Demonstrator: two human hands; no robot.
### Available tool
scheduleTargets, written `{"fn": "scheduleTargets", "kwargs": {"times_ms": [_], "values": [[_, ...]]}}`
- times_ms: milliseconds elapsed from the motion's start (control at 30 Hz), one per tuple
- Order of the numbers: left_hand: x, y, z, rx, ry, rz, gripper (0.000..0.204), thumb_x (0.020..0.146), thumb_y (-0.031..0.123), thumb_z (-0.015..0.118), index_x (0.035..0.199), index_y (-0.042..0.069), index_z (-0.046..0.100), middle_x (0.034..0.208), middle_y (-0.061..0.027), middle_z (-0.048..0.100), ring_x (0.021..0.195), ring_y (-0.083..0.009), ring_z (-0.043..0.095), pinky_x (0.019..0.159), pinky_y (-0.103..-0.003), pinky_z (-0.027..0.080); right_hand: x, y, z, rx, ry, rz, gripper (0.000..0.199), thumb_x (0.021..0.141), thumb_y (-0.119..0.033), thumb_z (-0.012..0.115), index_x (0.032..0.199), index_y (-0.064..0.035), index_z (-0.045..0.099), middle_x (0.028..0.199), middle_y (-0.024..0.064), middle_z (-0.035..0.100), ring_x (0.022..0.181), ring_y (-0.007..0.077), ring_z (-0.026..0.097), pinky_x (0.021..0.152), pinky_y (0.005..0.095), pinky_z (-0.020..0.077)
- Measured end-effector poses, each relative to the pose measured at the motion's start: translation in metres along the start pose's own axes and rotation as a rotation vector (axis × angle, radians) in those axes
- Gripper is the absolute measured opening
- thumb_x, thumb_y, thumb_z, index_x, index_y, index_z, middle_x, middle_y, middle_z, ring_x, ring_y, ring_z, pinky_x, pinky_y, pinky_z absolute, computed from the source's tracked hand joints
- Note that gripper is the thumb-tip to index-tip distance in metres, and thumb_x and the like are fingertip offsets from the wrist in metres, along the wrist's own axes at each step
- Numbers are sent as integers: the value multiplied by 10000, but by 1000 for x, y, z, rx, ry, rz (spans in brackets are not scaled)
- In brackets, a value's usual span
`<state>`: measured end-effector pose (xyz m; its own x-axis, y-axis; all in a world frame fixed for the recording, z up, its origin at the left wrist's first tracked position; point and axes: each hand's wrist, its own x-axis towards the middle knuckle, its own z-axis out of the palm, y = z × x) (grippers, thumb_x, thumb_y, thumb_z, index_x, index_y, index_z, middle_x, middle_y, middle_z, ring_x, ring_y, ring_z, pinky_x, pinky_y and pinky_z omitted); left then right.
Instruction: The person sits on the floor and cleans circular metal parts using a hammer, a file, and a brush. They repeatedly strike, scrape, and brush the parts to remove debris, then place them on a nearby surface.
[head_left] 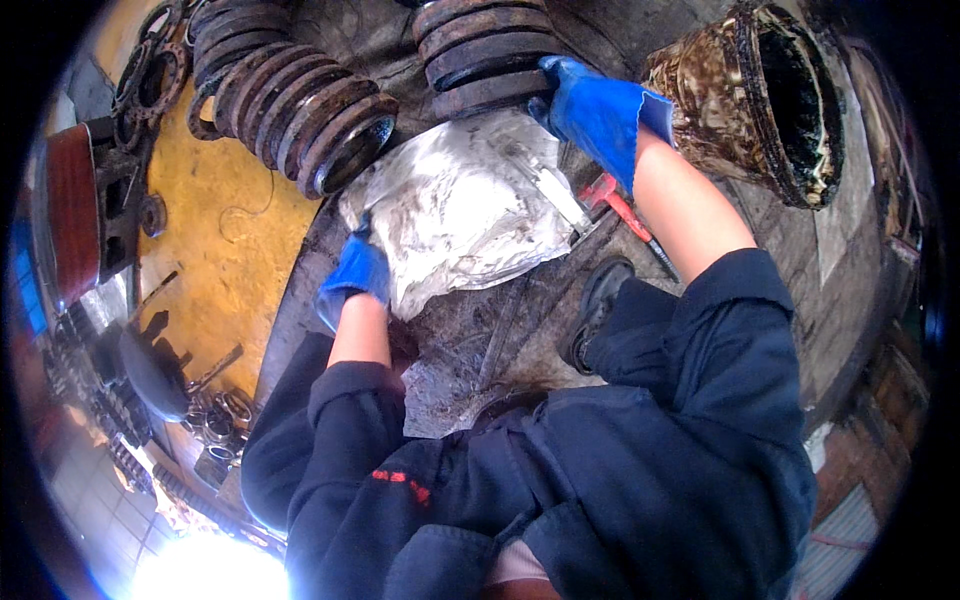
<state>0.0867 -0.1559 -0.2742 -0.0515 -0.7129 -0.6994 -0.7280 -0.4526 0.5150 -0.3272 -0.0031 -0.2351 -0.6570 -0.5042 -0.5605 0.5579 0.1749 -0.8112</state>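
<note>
1. Crumpled, grease-smeared white sheet [450, 195], mid-scene.
2. Left hand [357, 270]: blue-gloved, at its left edge (can't tell grip or openness).
3. Right hand [597, 112]: farther, beside rusty ribbed cylinder [485, 52], same uncertainty.

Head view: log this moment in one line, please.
left hand, gloved: at left edge of white sheet | right hand, gloved: at dark ribbed cylinder | red hammer: right of sheet

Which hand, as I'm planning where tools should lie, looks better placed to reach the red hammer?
Probably the right hand: it is nearer the hammer, which lies beside its forearm in the picture. The left hand is across the sheet, at its left edge.
</note>
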Motion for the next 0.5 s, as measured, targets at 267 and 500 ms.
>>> {"fn": "scheduleTargets", "kwargs": {"times_ms": [267,500], "values": [[-9,55,-4,-333,-46,195,429,910,306,665,1215,7,623,1105,-154,670,966,-236,595,851,-339,481,19,26,-23,-311,-111,-383,172,904,-295,651,1008,-160,633,935,68,629,756,214,555,624,369,535],[-95,123,9,464,420,994,369,795,172,770,1112,20,661,1002,-123,719,911,-246,681,851,-346,542,-13,-10,-14,-682,-153,-464,215,912,-201,643,1097,-94,616,1041,66,605,864,207,558,720,339,535]]}}
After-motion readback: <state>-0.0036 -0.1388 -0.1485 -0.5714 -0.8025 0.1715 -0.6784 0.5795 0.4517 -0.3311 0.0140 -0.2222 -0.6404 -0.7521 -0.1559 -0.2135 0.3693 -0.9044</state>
